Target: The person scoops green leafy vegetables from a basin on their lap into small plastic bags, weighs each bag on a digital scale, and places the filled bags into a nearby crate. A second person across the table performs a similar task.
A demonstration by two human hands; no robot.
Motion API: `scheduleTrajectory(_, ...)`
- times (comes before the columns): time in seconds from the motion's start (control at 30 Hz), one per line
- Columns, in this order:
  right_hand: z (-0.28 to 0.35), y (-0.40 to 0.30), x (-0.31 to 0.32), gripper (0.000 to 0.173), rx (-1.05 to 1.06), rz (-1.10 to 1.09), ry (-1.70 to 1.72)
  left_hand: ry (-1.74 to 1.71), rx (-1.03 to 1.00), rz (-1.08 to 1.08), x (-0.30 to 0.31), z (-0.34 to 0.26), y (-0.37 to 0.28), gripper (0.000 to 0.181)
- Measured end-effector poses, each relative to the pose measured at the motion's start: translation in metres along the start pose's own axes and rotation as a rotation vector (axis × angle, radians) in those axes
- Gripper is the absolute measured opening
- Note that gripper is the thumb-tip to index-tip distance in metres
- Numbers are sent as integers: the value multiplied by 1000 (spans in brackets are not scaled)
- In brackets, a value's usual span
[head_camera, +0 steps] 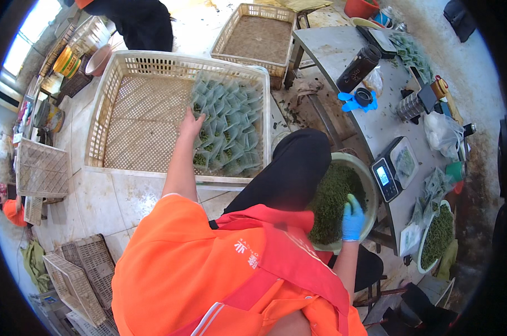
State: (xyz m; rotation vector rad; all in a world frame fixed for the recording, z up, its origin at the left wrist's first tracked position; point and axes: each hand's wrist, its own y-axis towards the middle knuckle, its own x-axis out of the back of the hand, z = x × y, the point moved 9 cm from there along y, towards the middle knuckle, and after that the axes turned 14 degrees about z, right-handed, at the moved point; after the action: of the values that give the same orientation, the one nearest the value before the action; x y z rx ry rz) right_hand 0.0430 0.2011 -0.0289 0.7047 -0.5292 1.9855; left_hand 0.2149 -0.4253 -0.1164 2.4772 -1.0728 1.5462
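Observation:
My bare left hand (191, 124) reaches into a large white plastic crate (98, 122). Its fingertips meet the left edge of a block of small translucent mesh bags (232, 122) with green contents, standing packed in rows in the crate's right part. Whether the fingers grip a bag cannot be made out. On the other side of my knee, my right hand (353, 219), in a blue glove, rests over a pale green basin (373, 185) of loose dark green plant material (335, 197). Its fingertips touch the heap; I cannot see whether they hold any.
A grey table (362, 130) curves along the right, carrying a digital scale (394, 168) with a bag on its pan, a black bottle (358, 67) and more bags (434, 191). Beyond my crate stands another crate (257, 38). A person's dark-clothed legs (140, 21) are at upper left.

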Motion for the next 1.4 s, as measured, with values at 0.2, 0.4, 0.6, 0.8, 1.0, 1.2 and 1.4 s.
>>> scheduleTrajectory(0.2, -32, -16, -68, 28, -131, 304, -175, -145, -139, -191, 46, -33, -42, 68)
scheduleTrajectory(0.4, -46, -47, -131, 34, -210, 638, -405, -183, -505, -154, 33, -119, -93, 50)
scheduleTrajectory(0.6, -46, -46, -148, 26, -157, 730, -396, -43, -788, 82, -14, -227, -168, 44)
scheduleTrajectory(0.8, -93, -29, -136, 9, -174, 432, 108, -55, -1045, 134, -28, -256, -261, 36)
scheduleTrajectory(1.0, -135, -32, -135, 14, -152, 298, 483, -31, -1161, 78, -72, -218, -321, 44)
scheduleTrajectory(1.2, -98, -40, -134, 14, -224, 366, 608, 59, -1227, -50, -74, -192, -346, 41)
scheduleTrajectory(1.4, -114, -32, -130, 13, -226, 328, 685, 278, -1608, -206, -94, -180, -383, 25)
